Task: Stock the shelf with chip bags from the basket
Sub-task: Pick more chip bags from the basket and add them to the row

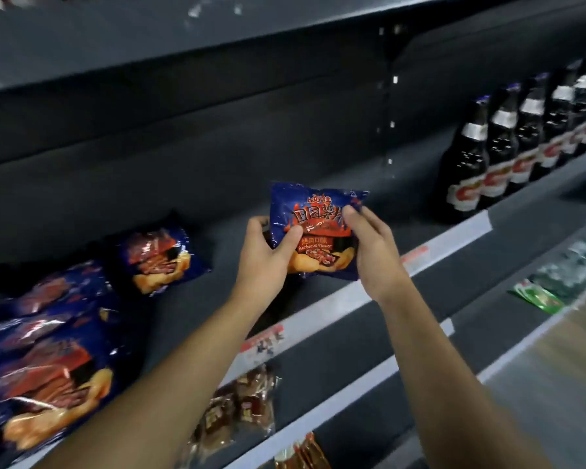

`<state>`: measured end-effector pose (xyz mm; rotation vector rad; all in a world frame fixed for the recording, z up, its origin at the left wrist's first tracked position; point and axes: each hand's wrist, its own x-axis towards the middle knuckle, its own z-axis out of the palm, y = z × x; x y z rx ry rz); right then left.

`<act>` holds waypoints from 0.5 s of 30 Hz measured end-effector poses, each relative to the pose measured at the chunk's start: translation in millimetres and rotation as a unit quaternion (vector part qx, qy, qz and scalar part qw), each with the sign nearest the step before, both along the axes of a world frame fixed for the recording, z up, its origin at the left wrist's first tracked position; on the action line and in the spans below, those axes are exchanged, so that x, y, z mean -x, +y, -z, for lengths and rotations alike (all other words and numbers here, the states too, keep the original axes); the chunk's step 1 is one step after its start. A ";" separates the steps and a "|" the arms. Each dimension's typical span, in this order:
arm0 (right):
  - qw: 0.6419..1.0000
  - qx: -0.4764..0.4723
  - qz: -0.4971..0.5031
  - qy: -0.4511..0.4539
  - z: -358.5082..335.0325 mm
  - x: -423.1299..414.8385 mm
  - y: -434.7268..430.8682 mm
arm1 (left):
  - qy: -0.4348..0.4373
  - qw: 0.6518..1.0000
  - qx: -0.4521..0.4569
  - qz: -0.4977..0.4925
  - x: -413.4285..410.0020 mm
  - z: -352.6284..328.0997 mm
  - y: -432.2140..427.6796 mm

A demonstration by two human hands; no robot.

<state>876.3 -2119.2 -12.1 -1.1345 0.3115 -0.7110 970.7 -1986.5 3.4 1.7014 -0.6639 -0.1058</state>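
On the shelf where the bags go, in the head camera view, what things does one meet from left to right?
Pile of blue chip bags → single chip bag lying alone → left hand → held chip bag → right hand → row of dark bottles.

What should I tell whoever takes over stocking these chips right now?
Left hand and right hand: both in a grip on one blue chip bag, held upright over the shelf.
Done: several matching bags already sit on the shelf to the left.
Left: set this bag down in the bare stretch before the dark bottles. The basket is out of view.
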 end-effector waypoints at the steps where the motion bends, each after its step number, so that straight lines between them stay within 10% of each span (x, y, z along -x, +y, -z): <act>1: 1.000 0.008 -0.009 0.000 -1.3 -16.7 10.2 | -0.003 1.000 -0.001 -0.019 -11.6 -1.4 12.2; 15: 0.988 0.080 -0.114 0.070 22.5 -185.8 129.5 | -0.038 0.956 -0.079 -0.281 -75.4 42.5 124.7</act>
